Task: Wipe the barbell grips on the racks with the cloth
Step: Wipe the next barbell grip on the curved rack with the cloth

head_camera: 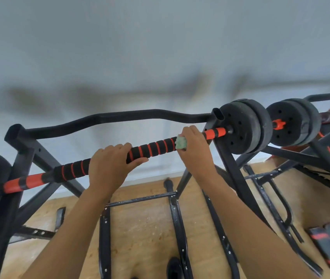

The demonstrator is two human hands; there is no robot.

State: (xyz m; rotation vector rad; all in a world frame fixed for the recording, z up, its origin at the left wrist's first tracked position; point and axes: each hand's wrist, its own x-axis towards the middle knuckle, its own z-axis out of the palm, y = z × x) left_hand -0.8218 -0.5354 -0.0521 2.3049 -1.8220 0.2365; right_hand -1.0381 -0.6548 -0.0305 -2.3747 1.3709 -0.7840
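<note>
Head view: the barbell (152, 149) lies across the black rack (227, 158), tilted up to the right, with black plates (244, 127) on its right end. The left hand (109, 166) grips the middle of the striped foam grip, fingers curled over it and thumb beneath. The right hand (195, 146) is wrapped round the bar at the foam's right end, pressing a green cloth (180, 142) against it, just inside the rack's right upright. Wooden floor (150, 228) below.
</note>
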